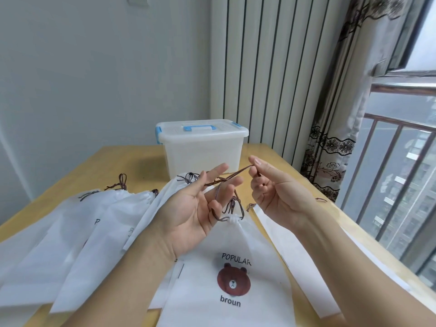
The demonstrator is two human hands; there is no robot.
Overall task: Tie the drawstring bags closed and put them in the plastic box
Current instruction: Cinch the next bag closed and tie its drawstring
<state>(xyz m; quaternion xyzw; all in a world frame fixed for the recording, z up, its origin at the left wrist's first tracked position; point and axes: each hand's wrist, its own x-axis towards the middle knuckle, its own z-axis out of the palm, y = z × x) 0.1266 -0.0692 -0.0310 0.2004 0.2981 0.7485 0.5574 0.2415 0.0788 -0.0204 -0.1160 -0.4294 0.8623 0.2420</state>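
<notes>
While both hands work above the light wooden table (122, 159), the brown drawstring cord (232, 177) stretches taut between them. The right hand (274, 192) pinches one end of the cord between thumb and forefinger, its other fingers curled in. The left hand (195, 206) sits palm up with fingers spread, the cord looped around them, not clenched. Right below, the white drawstring bag printed with a brown bear (233, 277) lies flat at the table's near edge, its neck gathered tight where the cord comes out. More white drawstring bags (94, 227) fan out overlapping to the left, brown cords bunched at their tops, and another strip of white fabric runs under the right forearm. Behind the hands, at the far side of the table, stands the translucent white plastic box with blue clips and handle (203, 147), lid on. As for the room: a plain pale wall on the left, a white ribbed radiator (271, 67) behind the box, a patterned lace-edged curtain (335, 142) beside it, and a window with a metal railing (396, 166) on the right.
</notes>
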